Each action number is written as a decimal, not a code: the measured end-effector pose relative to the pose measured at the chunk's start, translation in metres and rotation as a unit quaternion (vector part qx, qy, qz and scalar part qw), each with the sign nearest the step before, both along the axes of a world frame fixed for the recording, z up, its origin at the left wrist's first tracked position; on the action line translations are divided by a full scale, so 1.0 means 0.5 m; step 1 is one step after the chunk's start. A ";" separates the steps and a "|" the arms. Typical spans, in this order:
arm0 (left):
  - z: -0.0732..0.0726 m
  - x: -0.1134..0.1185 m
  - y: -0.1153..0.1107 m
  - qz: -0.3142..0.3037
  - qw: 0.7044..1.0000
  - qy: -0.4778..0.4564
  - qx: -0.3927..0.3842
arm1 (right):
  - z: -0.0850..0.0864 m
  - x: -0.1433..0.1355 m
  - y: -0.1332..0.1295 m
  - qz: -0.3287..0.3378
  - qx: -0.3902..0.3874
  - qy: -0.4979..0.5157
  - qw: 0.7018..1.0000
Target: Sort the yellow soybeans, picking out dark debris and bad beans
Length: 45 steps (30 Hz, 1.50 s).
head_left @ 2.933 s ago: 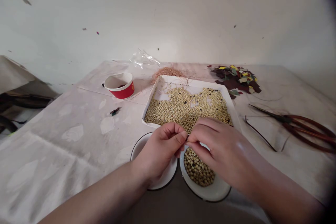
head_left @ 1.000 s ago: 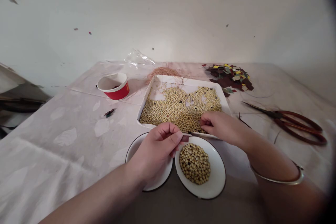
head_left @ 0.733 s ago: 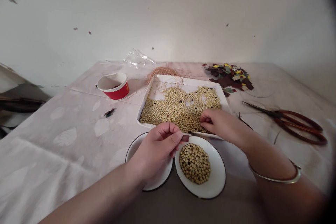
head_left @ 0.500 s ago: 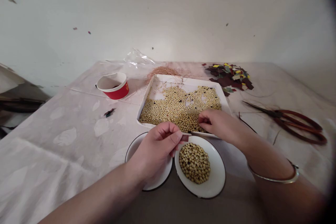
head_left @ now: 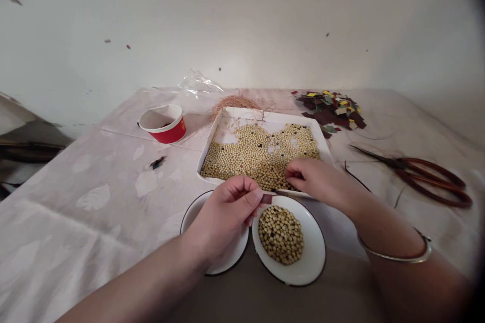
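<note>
My left hand (head_left: 229,212) pinches a small dark red piece (head_left: 267,199) between thumb and forefinger, above the gap between two dishes. Partly under that hand lies a white dark-rimmed dish (head_left: 193,212). Beside it, a second white dish (head_left: 314,242) holds a heap of yellowish beads (head_left: 281,236). My right hand (head_left: 314,176) reaches into the near right part of a white tray (head_left: 288,118), its fingers closed among the small pale beads (head_left: 242,159). Whatever those fingertips hold is hidden.
A red and white paper cup (head_left: 166,128) stands at the left, with a small dark scrap (head_left: 157,162) before it. Behind the tray lie copper-coloured wires (head_left: 237,102) and clear plastic (head_left: 199,83). Coloured scraps (head_left: 337,111) are piled back right; scissors (head_left: 420,174) lie at the right.
</note>
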<state>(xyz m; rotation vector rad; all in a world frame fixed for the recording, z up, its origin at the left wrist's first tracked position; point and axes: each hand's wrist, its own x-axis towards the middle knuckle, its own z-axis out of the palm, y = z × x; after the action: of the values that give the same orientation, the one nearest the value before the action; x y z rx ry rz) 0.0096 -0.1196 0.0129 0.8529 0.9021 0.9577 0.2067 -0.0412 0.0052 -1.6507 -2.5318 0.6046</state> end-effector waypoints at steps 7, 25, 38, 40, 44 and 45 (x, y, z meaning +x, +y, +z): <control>0.000 -0.003 0.002 -0.010 1.000 0.004 0.002 | 0.001 0.004 0.000 0.016 -0.019 0.010 1.000; 0.007 -0.003 -0.001 0.006 1.000 0.003 -0.005 | 0.095 -0.048 -0.090 0.053 0.105 0.186 0.976; 0.005 -0.007 0.000 0.011 1.000 0.027 0.005 | 0.082 -0.080 -0.120 0.137 0.178 0.130 0.966; 0.006 -0.007 0.001 0.015 1.000 0.026 0.002 | 0.082 -0.079 -0.120 0.134 0.183 0.124 0.966; 0.006 -0.006 0.001 0.014 1.000 0.021 0.004 | 0.082 -0.077 -0.117 0.116 0.188 0.117 0.968; 0.007 -0.006 0.001 0.012 1.000 0.021 0.005 | 0.082 -0.076 -0.116 0.118 0.188 0.116 0.968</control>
<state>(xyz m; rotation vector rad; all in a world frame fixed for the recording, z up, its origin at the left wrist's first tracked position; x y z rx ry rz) 0.0067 -0.1193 0.0162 0.8753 0.9446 0.9688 0.1685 -0.0992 0.0462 -1.0986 -2.4890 0.2819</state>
